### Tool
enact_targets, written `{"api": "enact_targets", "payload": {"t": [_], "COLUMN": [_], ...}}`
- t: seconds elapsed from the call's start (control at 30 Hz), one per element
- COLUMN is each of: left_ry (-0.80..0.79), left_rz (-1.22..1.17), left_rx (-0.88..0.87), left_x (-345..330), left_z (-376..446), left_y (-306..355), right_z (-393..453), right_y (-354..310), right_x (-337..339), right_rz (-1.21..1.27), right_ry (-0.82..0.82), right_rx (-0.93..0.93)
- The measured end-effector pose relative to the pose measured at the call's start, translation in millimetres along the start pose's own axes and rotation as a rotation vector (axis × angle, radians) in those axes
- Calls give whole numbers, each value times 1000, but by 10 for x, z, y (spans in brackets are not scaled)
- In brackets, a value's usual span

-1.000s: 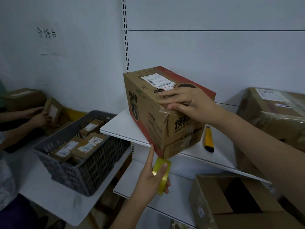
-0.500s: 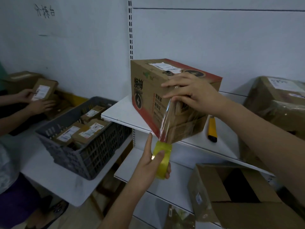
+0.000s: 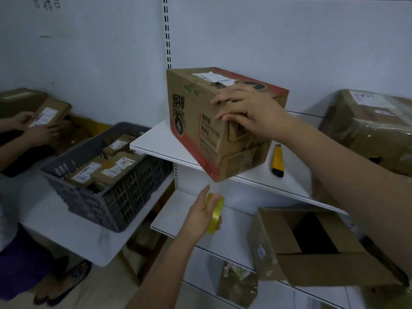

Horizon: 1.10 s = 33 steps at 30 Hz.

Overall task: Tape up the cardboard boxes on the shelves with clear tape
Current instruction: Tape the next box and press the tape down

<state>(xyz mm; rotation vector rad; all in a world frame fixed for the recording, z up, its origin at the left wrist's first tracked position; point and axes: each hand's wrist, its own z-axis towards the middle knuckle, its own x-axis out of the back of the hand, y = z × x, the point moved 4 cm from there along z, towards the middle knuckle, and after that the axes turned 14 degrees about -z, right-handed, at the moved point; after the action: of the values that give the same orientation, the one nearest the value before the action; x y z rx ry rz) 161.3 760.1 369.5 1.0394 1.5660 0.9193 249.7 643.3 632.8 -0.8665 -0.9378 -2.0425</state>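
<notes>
the cardboard box (image 3: pixel 207 121) sits on the upper white shelf (image 3: pixel 153 141), its near corner jutting past the shelf edge. the right hand (image 3: pixel 252 108) lies over its top front edge, fingers fairly straight and pressing on the cardboard. below it, the left hand (image 3: pixel 204 211) grips a yellowish tape roll (image 3: pixel 215 212), clear of the box. a yellow utility knife (image 3: pixel 277 160) lies on the shelf just right of the box. an open box (image 3: pixel 312 246) rests on the lower shelf, and a grey crate (image 3: pixel 107 172) of parcels stands to the left.

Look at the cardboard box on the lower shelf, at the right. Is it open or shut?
Open. The lower box has its top flaps folded outward, and a dark interior shows between them. No tape spans the opening.
</notes>
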Motion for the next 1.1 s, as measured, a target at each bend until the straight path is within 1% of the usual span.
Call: {"api": "enact_targets", "payload": {"t": [0.27, 0.47, 0.63, 0.7, 0.8, 0.83, 0.87, 0.9, 0.97, 1.03, 1.07, 1.1], "left_ry": [19, 2, -6, 22, 119, 178, 244, 308, 396, 383, 348, 313], "left_rz": [-3, 13, 44, 135, 382, 464, 526, 557, 554, 550, 567, 589], "left_rx": [-46, -104, -104, -140, -240, -281, -362, -477, -772, -1037, -1118, -1164], "left_x": [-17, -77, -135, -156, -122, -95, -82, -88, -200, -417, -541, -650], "left_z": [155, 357, 454, 453, 445, 407, 328, 236, 29, -32, 14, 107], "left_y": [103, 119, 107, 140, 204, 235, 305, 413, 750, 1124, 1301, 1439], "right_z": [16, -4, -35, -64, -124, -145, -168, -193, -234, -251, -252, -251], "right_y": [31, 55, 117, 123, 110, 102, 92, 82, 54, 23, 5, -10], "right_x": [-28, -27, -92, -144, -221, -250, -281, -312, -380, -447, -480, -513], "right_rz": [-16, -48, -103, -148, -230, -259, -282, -293, -271, -207, -175, -150], "right_ry": [-5, -2, 60, 99, 134, 146, 168, 194, 245, 307, 340, 371], "right_rx": [6, 57, 95, 102, 62, 30, -7, -49, -139, -220, -258, -292]}}
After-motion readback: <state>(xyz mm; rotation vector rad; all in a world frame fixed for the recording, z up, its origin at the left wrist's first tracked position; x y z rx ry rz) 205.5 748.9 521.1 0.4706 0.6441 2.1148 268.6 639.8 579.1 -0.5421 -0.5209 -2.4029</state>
